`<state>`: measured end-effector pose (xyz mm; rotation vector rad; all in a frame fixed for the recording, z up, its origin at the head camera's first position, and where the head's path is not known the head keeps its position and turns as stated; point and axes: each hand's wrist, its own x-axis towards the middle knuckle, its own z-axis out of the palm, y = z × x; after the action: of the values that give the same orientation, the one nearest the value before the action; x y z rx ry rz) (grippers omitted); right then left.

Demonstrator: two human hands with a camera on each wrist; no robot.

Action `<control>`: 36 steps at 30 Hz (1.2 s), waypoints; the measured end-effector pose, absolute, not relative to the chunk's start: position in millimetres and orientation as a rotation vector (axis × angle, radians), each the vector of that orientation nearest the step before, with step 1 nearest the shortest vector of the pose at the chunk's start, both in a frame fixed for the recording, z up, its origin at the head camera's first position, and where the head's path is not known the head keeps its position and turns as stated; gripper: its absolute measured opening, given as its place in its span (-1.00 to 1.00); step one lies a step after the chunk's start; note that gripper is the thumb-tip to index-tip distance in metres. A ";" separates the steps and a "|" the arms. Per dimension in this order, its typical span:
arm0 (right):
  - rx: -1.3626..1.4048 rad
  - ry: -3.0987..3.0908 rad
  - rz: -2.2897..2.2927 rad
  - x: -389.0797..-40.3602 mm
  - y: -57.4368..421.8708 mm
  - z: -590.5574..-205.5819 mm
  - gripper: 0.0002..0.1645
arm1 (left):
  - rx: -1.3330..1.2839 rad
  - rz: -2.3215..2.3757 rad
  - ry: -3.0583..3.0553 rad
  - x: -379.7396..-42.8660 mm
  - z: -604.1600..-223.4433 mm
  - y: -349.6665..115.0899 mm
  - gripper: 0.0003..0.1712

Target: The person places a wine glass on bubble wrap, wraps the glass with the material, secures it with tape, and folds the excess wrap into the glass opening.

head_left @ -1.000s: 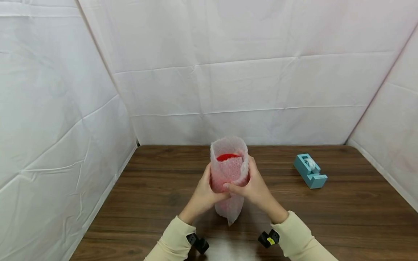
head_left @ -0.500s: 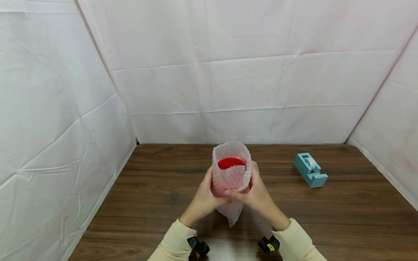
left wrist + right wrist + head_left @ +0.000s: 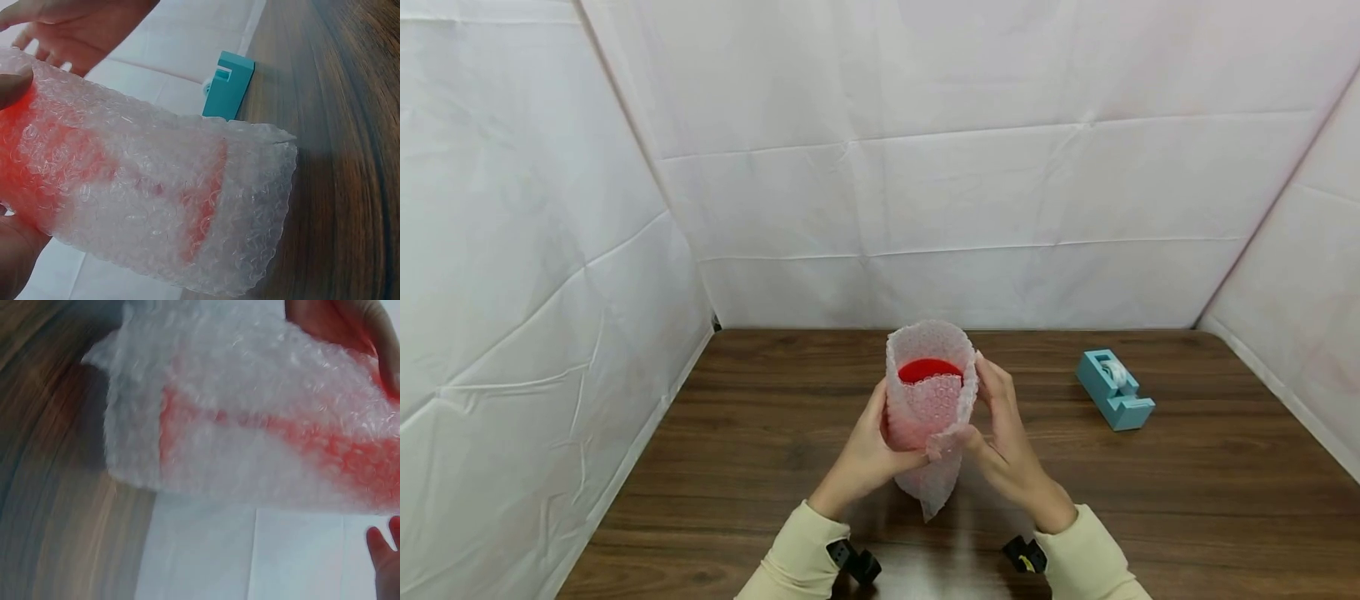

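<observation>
A red goblet-shaped piece (image 3: 929, 370) stands inside a sleeve of bubble wrap (image 3: 934, 400), its red top showing within the open upper end. Through the plastic, a red foot and narrow stem show in the wrist views. My left hand (image 3: 872, 450) grips the wrapped goblet from the left, thumb across the front. At its right side is my right hand (image 3: 1007, 450), fingers fairly straight and spread, fingertips right at the upper edge and thumb close to the wrap's loose edge. The right wrist view shows the right fingers (image 3: 379, 550) a little apart from the wrap (image 3: 250, 469).
A teal tape dispenser (image 3: 1116, 392) with a roll of clear tape stands on the dark wooden table (image 3: 775, 417) to the right. White cloth walls (image 3: 865, 200) rise behind the table and on both sides.
My right hand has loosened from the wrapped goblet and moved right, its thumb off the front. The wrap's front edge now flares a little. My left hand keeps its hold.
</observation>
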<state>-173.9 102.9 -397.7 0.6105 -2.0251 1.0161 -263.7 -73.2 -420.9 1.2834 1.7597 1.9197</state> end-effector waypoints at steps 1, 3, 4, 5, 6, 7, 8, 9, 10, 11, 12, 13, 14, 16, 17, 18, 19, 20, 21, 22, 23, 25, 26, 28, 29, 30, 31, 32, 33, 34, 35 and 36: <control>0.611 -1.995 0.949 -174.4 103.0 -397.4 -0.03 | 1.281 1.917 1.761 -263.9 -420.8 -73.4 0.15; 0.609 -1.912 0.822 -175.8 102.6 -396.4 -0.10 | 1.279 1.918 1.757 -264.6 -420.8 -73.7 0.15; 0.609 -1.873 0.757 -176.4 102.4 -395.4 -0.15 | 1.281 1.920 1.755 -264.9 -420.9 -73.7 0.15; 0.613 -1.833 0.689 -177.5 102.1 -394.2 -0.22 | 1.283 1.924 1.752 -265.3 -421.0 -73.7 0.14; 0.624 -1.796 0.626 -178.6 102.0 -392.9 -0.29 | 1.284 1.928 1.750 -265.6 -421.0 -73.6 0.14; 0.645 -1.768 0.571 -179.4 102.3 -391.5 -0.36 | 1.288 1.932 1.748 -265.9 -421.1 -73.6 0.13; 0.669 -1.749 0.521 -180.1 102.7 -390.0 -0.41 | 1.292 1.936 1.744 -266.2 -421.0 -73.5 0.13; 0.697 -1.743 0.472 -180.6 103.3 -388.3 -0.47 | 1.294 1.936 1.745 -266.2 -420.8 -73.5 0.14; 0.722 -1.745 0.427 -180.7 104.1 -386.4 -0.51 | 1.301 1.938 1.742 -266.3 -420.6 -73.4 0.14; 0.746 -1.752 0.388 -180.7 105.3 -384.6 -0.54 | 1.308 1.938 1.741 -266.5 -420.5 -73.3 0.14; 0.770 -1.767 0.354 -180.2 106.7 -383.2 -0.56 | 1.315 1.936 1.744 -266.5 -420.4 -73.2 0.15; 0.791 -1.784 0.323 -179.9 108.2 -382.1 -0.57 | 1.322 1.934 1.745 -266.5 -420.4 -73.1 0.15; 0.812 -1.797 0.295 -179.8 109.8 -381.1 -0.57 | 1.326 1.934 1.743 -266.3 -420.1 -73.1 0.14; 0.840 -1.828 0.248 -179.2 113.0 -380.6 -0.56 | 1.338 1.931 1.749 -266.3 -420.1 -72.7 0.15; 0.850 -1.842 0.228 -179.0 114.7 -381.0 -0.55 | 1.341 1.932 1.749 -266.3 -420.2 -72.4 0.15; 0.861 -1.855 0.212 -178.8 116.3 -381.6 -0.54 | 1.342 1.932 1.750 -266.3 -420.4 -72.0 0.15; 0.867 -1.870 0.199 -178.7 117.7 -382.2 -0.52 | 1.345 1.937 1.742 -266.3 -420.5 -71.7 0.15; 0.871 -1.883 0.189 -178.5 118.9 -382.5 -0.50 | 1.348 1.939 1.742 -266.1 -420.6 -71.4 0.15; 0.874 -1.901 0.180 -178.0 120.2 -383.0 -0.47 | 1.350 1.939 1.746 -266.2 -421.0 -71.1 0.15; 0.878 -1.918 0.174 -177.7 121.3 -383.0 -0.45 | 1.350 1.941 1.749 -266.0 -421.3 -70.9 0.15; 0.886 -1.933 0.169 -177.5 122.4 -382.8 -0.43 | 1.349 1.942 1.749 -265.7 -421.3 -70.8 0.15; 0.904 -1.972 0.160 -176.9 124.5 -381.7 -0.41 | 1.345 1.941 1.753 -265.2 -421.7 -71.1 0.14; 0.920 -1.986 0.159 -176.9 125.4 -380.6 -0.40 | 1.337 1.936 1.761 -265.1 -422.1 -71.5 0.14; 0.948 -2.023 0.152 -176.4 127.6 -377.8 -0.41 | 1.328 1.929 1.766 -265.0 -422.6 -72.0 0.13; 0.962 -2.041 0.148 -176.1 128.6 -376.1 -0.42 | 1.323 1.923 1.766 -265.0 -422.9 -72.2 0.12; 0.974 -2.064 0.145 -175.8 129.6 -374.4 -0.43 | 1.318 1.916 1.765 -265.2 -423.4 -72.4 0.11; 0.985 -2.084 0.143 -175.4 130.5 -372.4 -0.44 | 1.318 1.906 1.769 -265.2 -423.6 -72.8 0.11; 0.995 -2.103 0.141 -175.1 131.2 -370.5 -0.45 | 1.311 1.898 1.775 -265.1 -423.8 -72.9 0.11; 0.999 -2.130 0.138 -174.4 132.1 -368.7 -0.47 | 1.311 1.889 1.779 -265.1 -424.0 -73.0 0.12; 1.002 -2.155 0.136 -173.8 132.7 -366.9 -0.49 | 1.312 1.879 1.788 -264.9 -424.1 -73.1 0.12; 1.002 -2.181 0.136 -173.2 133.1 -365.3 -0.51 | 1.315 1.873 1.795 -264.6 -424.0 -73.2 0.11; 1.004 -2.202 0.137 -172.8 133.6 -363.9 -0.53 | 1.319 1.869 1.801 -264.2 -423.7 -73.3 0.11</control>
<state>-172.8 133.6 -363.9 1.0041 -2.2019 0.1374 -264.2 -73.3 -423.7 1.3192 1.8006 1.8691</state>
